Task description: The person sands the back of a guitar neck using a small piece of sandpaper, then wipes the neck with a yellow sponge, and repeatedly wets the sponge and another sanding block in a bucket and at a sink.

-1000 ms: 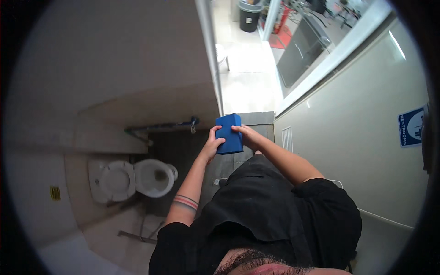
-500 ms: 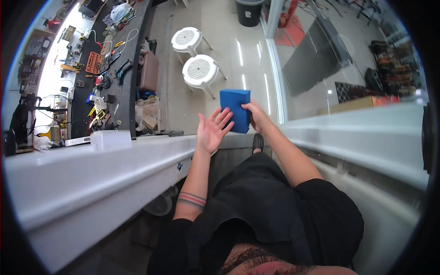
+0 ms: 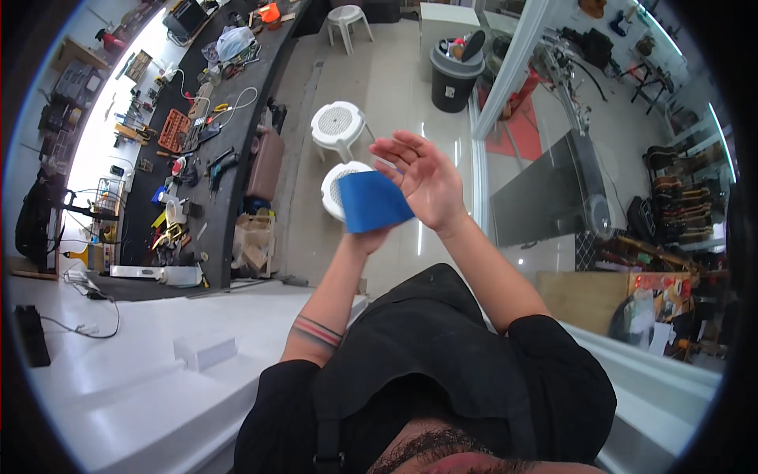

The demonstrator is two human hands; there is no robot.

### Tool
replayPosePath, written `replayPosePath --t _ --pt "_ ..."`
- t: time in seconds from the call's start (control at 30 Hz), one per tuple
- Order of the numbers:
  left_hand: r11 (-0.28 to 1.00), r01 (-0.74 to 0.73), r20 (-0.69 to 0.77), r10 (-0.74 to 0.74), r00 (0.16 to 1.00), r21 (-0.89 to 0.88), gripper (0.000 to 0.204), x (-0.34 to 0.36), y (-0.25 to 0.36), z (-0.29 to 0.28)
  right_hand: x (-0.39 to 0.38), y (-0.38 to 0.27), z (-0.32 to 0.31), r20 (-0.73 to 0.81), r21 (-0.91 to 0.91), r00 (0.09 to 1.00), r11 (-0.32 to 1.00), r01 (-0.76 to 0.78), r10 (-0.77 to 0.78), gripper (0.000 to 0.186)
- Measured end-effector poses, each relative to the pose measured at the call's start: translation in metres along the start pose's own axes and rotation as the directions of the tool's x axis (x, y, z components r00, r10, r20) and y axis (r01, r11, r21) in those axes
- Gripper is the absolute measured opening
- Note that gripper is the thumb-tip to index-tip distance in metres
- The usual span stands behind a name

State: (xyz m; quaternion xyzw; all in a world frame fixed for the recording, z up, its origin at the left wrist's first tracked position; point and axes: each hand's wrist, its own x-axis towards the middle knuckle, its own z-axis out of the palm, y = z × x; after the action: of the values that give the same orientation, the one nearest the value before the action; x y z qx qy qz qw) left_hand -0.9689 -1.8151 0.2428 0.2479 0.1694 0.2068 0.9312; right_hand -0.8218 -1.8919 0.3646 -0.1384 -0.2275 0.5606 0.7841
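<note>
A flat-sided blue block (image 3: 373, 204) is held up in front of me, tilted, over the white stools. My left hand (image 3: 369, 238) grips it from below, with most of its fingers hidden behind the block. My right hand (image 3: 426, 186) is just to the block's right, palm facing up and fingers stretched out, with nothing in it. It overlaps the block's right edge; whether it touches the block I cannot tell. What the block is made of does not show.
To the left runs a dark workbench (image 3: 225, 170) crowded with tools. White stools (image 3: 336, 122) and a grey bin (image 3: 455, 87) stand on the floor ahead. A white ledge (image 3: 118, 387) bears a small white box (image 3: 207, 351). Glass panels are at the right.
The blue block has passed from my right hand to my left and has shifted left and tilted. My right hand has opened. The view now takes in more of the room ahead.
</note>
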Motion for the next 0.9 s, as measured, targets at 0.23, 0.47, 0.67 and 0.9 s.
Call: replayPosePath --t 0.23,0.47,0.67,0.9 --pt "0.961 0.104 0.219 -0.048 0.975 -0.255 0.063 0.178 0.004 0.000 0.092 -0.070 -0.146 -0.353 -0.353 0.933 0.933 -0.070 -0.064 0.048" --pt "0.381 -0.349 0.102 0.537 0.837 0.856 0.060 0.398 0.029 0.020 0.203 -0.123 -0.260 -0.355 -0.643 0.933 0.741 -0.194 -0.063 0.071" --pt "0.561 -0.276 -0.011 0.454 0.891 0.780 0.060 0.532 0.121 0.007 0.367 -0.180 -0.352 -0.356 -0.639 0.934 0.725 -0.257 0.017 0.066" --pt "0.723 -0.161 -0.195 0.382 0.903 0.671 0.074 0.749 0.224 -0.039 0.585 -0.229 -0.435 -0.335 -0.725 0.941 0.649 -0.228 -0.043 0.068"
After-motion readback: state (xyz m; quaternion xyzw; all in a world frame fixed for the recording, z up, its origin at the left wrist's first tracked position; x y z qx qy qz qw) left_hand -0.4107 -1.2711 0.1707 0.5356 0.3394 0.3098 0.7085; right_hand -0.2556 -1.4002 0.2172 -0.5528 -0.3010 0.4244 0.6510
